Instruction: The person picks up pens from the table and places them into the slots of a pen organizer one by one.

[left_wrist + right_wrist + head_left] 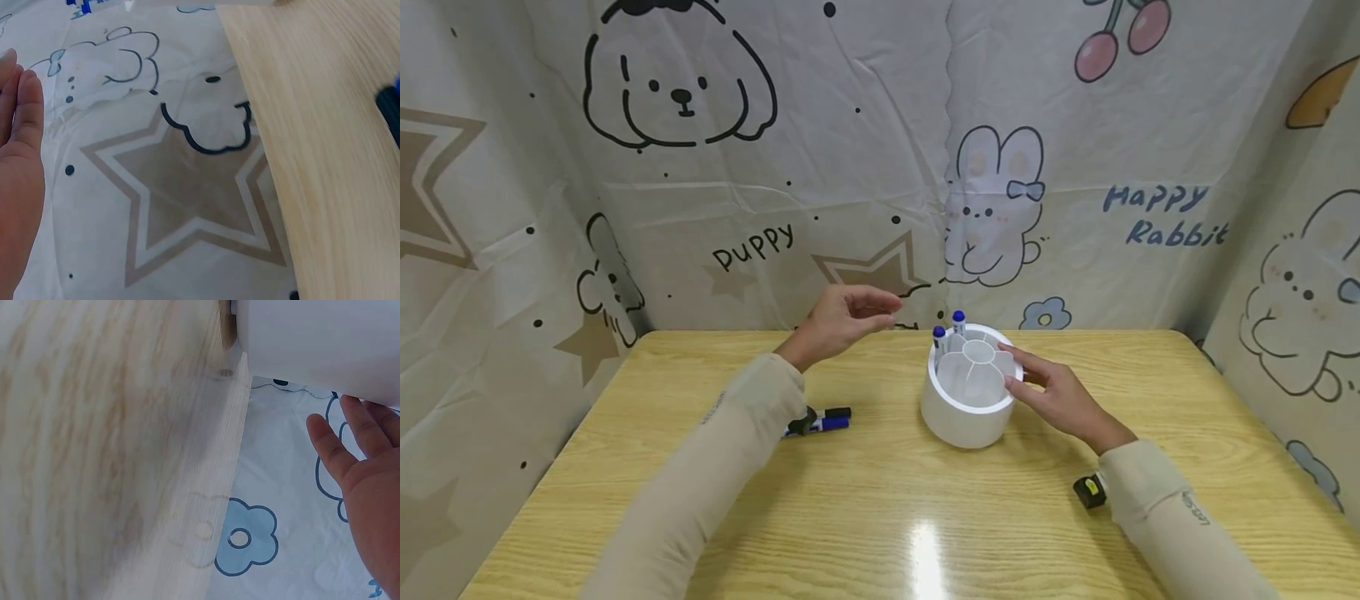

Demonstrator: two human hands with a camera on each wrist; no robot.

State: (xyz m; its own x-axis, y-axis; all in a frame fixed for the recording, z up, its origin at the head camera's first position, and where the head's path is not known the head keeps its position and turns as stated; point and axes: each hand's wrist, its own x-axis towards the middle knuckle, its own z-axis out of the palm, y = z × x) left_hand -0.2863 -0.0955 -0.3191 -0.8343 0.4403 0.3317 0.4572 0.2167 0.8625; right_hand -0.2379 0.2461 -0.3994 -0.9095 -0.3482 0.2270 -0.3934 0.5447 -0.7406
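Note:
A round white pen organizer (967, 421) with petal-shaped compartments stands on the table. Two blue-capped markers (939, 342) stand upright in its back-left compartments. My right hand (1060, 396) is at the organizer's right side, thumb and fingertips touching its rim; in the right wrist view its fingers (331, 447) reach out fairly straight along the white wall. My left hand (842, 321) is raised left of the organizer, holding nothing, its fingers loosely extended. Below the left wrist lie a blue-capped marker (835, 423) and a black-capped marker (838, 412), partly hidden by the sleeve and wrist camera.
The wooden table (865, 517) meets a hanging cloth (850, 167) with cartoon prints along its back edge, and cloth also hangs at both sides. A small black wrist camera (1090, 492) sits by the right sleeve.

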